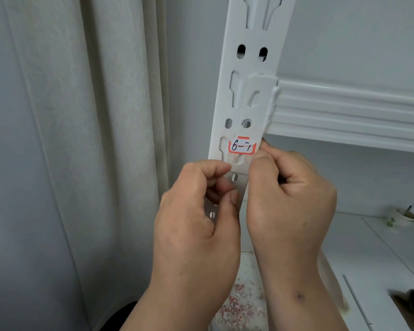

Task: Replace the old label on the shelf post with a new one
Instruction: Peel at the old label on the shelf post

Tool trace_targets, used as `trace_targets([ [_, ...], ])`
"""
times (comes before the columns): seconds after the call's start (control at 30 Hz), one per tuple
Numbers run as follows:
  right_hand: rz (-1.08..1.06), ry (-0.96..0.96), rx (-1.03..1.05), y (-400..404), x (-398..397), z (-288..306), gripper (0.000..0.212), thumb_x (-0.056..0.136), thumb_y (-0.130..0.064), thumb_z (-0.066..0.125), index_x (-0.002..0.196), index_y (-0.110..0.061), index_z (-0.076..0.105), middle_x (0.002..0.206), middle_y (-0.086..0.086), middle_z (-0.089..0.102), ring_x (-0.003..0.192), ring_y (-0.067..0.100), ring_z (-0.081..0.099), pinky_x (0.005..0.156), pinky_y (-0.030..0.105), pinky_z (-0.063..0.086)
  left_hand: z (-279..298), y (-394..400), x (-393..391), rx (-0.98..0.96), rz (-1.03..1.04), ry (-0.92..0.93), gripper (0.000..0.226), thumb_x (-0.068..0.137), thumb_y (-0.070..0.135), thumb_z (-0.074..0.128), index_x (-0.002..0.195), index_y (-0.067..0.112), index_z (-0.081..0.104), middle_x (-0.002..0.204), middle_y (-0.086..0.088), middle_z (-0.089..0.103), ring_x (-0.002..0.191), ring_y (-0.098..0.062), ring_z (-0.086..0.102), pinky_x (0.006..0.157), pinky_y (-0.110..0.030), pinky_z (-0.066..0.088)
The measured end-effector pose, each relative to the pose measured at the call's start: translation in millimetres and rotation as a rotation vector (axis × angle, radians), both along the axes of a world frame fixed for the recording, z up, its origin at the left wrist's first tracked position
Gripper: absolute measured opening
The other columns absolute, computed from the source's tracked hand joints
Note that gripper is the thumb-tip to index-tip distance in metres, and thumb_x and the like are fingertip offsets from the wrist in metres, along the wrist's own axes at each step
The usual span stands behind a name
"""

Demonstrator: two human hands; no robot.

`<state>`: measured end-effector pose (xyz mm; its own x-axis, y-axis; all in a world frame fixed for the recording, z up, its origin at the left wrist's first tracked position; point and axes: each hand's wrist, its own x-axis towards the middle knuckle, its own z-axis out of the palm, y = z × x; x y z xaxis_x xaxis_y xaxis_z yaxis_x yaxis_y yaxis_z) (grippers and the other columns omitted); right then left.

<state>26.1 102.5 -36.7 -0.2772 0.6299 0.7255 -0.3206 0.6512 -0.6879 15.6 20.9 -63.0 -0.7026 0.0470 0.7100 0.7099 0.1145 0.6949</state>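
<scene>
One label [242, 147] lies crosswise on the upright shelf post [249, 68].

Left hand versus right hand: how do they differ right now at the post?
The right hand reaches higher, fingertips at the right edge of the label; the left hand sits lower, below the label. The right hand is tightly curled; the left hand's fingers curl more loosely, thumb against the shelf post. Both are bare, close together in front of the post.
</scene>
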Motion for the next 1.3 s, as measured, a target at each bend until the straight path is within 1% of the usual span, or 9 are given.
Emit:
trace_targets([
  [0.13,0.012,0.006,-0.035,-3.4,0.0,1.7,0.022,0.083,-0.031,0.061,0.067,-0.022,0.074,0.058,-0.003,0.058,0.055,0.005,0.054,0.053,0.007,0.036,0.8,-1.2,0.8,0.003,0.006,-0.028,0.023,0.082,0.025,0.061,0.098,0.041,0.054,0.095,0.03,0.063,0.093,0.001,0.061,0.079,-0.006,0.042],
  [0.23,-0.035,0.013,0.001,-2.8,-2.3,1.4,0.027,0.084,-0.026,0.062,0.059,-0.018,0.068,0.053,-0.003,0.051,0.051,0.006,0.048,0.051,0.007,0.032,0.8,-2.5,0.9,-0.003,0.016,-0.028,0.021,0.085,0.028,0.058,0.097,0.044,0.054,0.093,0.035,0.063,0.093,-0.001,0.062,0.078,-0.008,0.043],
  [0.4,-0.104,0.033,0.096,-3.0,-2.6,2.7,0.037,0.085,-0.016,0.061,0.051,-0.02,0.046,0.049,-0.005,0.036,0.048,0.003,0.037,0.048,0.005,0.026,0.7,-3.5,0.2,-0.022,0.026,-0.014,0.02,0.086,0.027,0.056,0.097,0.043,0.053,0.092,0.036,0.063,0.092,-0.002,0.062,0.077,-0.011,0.044],
  [0.7,-0.199,0.04,0.187,-1.0,-4.4,-0.3,0.036,0.083,-0.013,0.056,0.052,-0.021,0.039,0.051,-0.006,0.033,0.052,0.013,0.036,0.048,0.01,0.026,1.3,-5.6,2.2,-0.033,0.031,-0.025,0.025,0.083,0.028,0.058,0.097,0.048,0.051,0.095,0.035,0.062,0.093,0.001,0.06,0.079,-0.006,0.041],
  [0.8,-0.142,0.041,0.166,-2.1,-3.4,-2.8,0.033,0.085,-0.019,0.054,0.054,-0.024,0.046,0.051,-0.009,0.036,0.05,0.004,0.039,0.049,0.007,0.028,1.0,-7.1,3.0,-0.033,0.022,-0.025,0.026,0.084,0.028,0.058,0.099,0.048,0.051,0.094,0.032,0.062,0.093,-0.001,0.06,0.078,-0.007,0.042],
  [0.9,-0.076,0.045,0.084,-4.2,-4.7,-3.9,0.025,0.085,-0.026,0.059,0.066,-0.018,0.072,0.055,-0.005,0.053,0.056,0.005,0.051,0.053,0.005,0.034,0.5,-7.3,3.1,-0.042,0.024,-0.023,0.027,0.084,0.028,0.058,0.1,0.049,0.05,0.094,0.031,0.062,0.093,-0.001,0.061,0.078,-0.008,0.043],
  [0.97,-0.08,0.039,0.07,-4.2,-5.2,-3.6,0.021,0.084,-0.024,0.061,0.07,-0.016,0.075,0.055,-0.004,0.054,0.056,0.002,0.05,0.053,0.004,0.033,0.1,-7.0,3.0,-0.051,0.031,-0.023,0.028,0.084,0.028,0.058,0.099,0.05,0.05,0.095,0.031,0.062,0.093,0.0,0.06,0.078,-0.007,0.042],
  [1.17,-0.146,0.029,0.158,-1.8,-4.9,-2.2,0.032,0.085,-0.016,0.059,0.053,-0.014,0.058,0.05,-0.007,0.036,0.049,0.002,0.037,0.049,0.006,0.026,-1.5,-6.2,3.1,-0.052,0.032,-0.032,0.028,0.084,0.028,0.058,0.1,0.049,0.05,0.096,0.032,0.062,0.093,0.001,0.06,0.077,-0.006,0.041],
  [1.3,-0.212,0.03,0.215,-2.1,-5.3,-0.6,0.037,0.084,-0.014,0.058,0.051,-0.02,0.043,0.05,-0.008,0.03,0.052,0.013,0.034,0.051,0.01,0.026,-2.4,-5.7,3.6,-0.05,0.038,-0.043,0.027,0.083,0.027,0.058,0.1,0.047,0.052,0.096,0.034,0.062,0.093,0.001,0.06,0.079,-0.006,0.041],
])
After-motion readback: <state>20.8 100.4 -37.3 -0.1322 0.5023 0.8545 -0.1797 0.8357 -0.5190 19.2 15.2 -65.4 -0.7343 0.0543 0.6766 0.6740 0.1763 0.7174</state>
